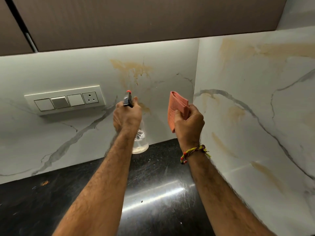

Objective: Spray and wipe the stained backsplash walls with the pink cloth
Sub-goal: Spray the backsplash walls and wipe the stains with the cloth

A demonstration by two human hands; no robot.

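Note:
My left hand (pixel 127 115) grips a clear spray bottle (pixel 140 142) by its neck, the orange-tipped nozzle (pixel 128 91) pointing at the back backsplash wall (pixel 162 65). Yellow-brown stains (pixel 133 70) run down that white marble wall just above the nozzle. My right hand (pixel 189 124) holds a folded pink cloth (pixel 177 108) upright, close to the corner. The right backsplash wall (pixel 255 125) carries more yellow-brown stains (pixel 236 114), high and low.
A black glossy countertop (pixel 153 193) lies below both arms. A white switch plate with a socket (pixel 65 100) sits on the back wall to the left. Brown upper cabinets (pixel 136 19) hang overhead.

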